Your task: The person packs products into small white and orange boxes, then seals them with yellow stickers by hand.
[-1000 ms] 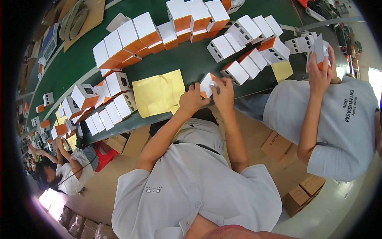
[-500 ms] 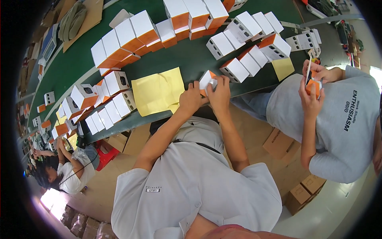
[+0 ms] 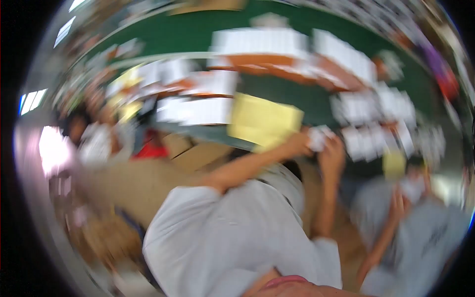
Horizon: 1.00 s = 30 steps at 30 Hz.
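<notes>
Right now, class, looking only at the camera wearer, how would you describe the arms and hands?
The left hand and right hand show no gloves. Both forearms are uncovered, slender and tapering to the wrists. Loose, short, pale grey sleeves cover the upper arms. Blur hides any fine markings or jewellery; no cables can be made out.

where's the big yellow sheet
In the head view, the big yellow sheet lies on the green table, above centre, between white boxes at left and the left hand.

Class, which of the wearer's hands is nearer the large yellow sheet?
Left. The left hand is by the lower right edge of the yellow sheet; the right hand is farther right, beyond the white box.
</notes>
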{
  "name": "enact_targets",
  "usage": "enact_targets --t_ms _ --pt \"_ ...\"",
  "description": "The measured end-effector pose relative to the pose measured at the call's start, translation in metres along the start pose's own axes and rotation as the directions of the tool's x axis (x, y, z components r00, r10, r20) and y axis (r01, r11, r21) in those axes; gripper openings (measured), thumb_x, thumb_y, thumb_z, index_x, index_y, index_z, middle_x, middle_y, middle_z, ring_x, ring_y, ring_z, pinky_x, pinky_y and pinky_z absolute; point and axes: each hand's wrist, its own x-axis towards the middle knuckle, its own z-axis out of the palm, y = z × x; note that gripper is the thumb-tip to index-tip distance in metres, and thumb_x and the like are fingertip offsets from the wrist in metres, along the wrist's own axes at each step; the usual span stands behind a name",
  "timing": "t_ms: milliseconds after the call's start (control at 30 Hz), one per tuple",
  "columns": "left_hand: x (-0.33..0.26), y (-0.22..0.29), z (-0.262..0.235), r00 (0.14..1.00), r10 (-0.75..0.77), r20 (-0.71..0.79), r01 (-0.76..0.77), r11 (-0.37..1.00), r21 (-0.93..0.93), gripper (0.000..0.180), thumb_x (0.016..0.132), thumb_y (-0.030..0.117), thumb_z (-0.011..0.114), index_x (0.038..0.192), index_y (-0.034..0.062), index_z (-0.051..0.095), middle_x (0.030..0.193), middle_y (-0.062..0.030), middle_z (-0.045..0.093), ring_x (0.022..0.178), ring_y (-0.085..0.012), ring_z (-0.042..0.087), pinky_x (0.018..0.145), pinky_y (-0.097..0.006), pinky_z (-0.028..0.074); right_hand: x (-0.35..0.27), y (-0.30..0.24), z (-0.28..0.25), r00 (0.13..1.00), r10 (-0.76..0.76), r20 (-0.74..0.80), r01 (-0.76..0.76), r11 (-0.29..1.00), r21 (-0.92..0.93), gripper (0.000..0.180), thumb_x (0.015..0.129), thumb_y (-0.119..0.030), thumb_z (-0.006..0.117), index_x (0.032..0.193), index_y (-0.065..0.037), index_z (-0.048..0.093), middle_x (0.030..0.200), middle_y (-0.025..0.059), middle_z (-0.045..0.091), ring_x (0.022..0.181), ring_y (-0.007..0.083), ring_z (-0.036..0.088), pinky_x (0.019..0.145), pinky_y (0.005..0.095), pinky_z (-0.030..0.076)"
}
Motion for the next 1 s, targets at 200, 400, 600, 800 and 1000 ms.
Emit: enact_targets --t_ms 200,400,600,800,1000 --pt "0.03 0.045 -0.029 0.969 0.159 0.187 -0.231 0.847 0.478 0.078 0.057 0.032 0.08 0.125 0.0098 0.048 0.112 -0.0239 0.052 0.082 -0.0402 0.064 0.068 -0.047 0.053 -0.027 0.033 -0.022 0.978 -0.144 0.148 0.176 0.958 -0.228 0.036 0.091 -0.012 0.055 0.126 -0.01 0.059 0.112 0.0185 0.049 0.102 0.0363 0.052 0.088 0.0423 0.044" --pt "0.029 0.047 -0.056 0.978 0.099 0.183 -0.186 0.809 0.558 0.08 0.061 0.035 0.082 0.13 0.013 0.046 0.117 -0.0242 0.051 0.09 -0.0419 0.063 0.076 -0.047 0.052 0.001 0.014 -0.008 0.972 -0.162 0.167 0.191 0.967 -0.171 0.031 0.091 -0.011 0.055 0.122 -0.009 0.06 0.103 0.0162 0.051 0.09 0.0339 0.056 0.075 0.0422 0.047" --pt "0.028 0.047 -0.056 0.975 0.112 0.192 -0.2 0.814 0.545 0.069 0.066 0.033 0.081 0.123 0.0119 0.048 0.116 -0.0231 0.053 0.098 -0.0416 0.062 0.082 -0.047 0.051 -0.004 0.033 0.003 0.964 -0.24 0.117 0.26 0.945 -0.199 0.026 0.09 -0.01 0.058 0.115 -0.006 0.064 0.098 0.014 0.052 0.086 0.0311 0.058 0.071 0.0401 0.048" --pt "0.027 0.043 -0.056 0.975 0.138 0.176 -0.215 0.796 0.566 0.077 0.063 0.035 0.082 0.127 0.0113 0.044 0.117 -0.0233 0.052 0.092 -0.0411 0.063 0.076 -0.047 0.053 0.005 0.035 0.015 0.971 -0.237 0.021 0.237 0.966 -0.104 0.016 0.09 -0.011 0.059 0.103 -0.004 0.066 0.098 0.0137 0.055 0.083 0.032 0.06 0.071 0.0404 0.049" --pt "0.021 0.047 -0.052 0.99 0.138 0.042 -0.139 0.838 0.528 0.076 0.063 0.044 0.079 0.127 0.0155 0.049 0.116 -0.0215 0.052 0.089 -0.0408 0.063 0.076 -0.047 0.052 0.009 0.029 0.021 0.971 -0.234 0.038 0.238 0.962 -0.134 0.013 0.091 -0.011 0.053 0.095 0.0 0.058 0.098 0.0162 0.053 0.089 0.0372 0.057 0.074 0.0442 0.046"
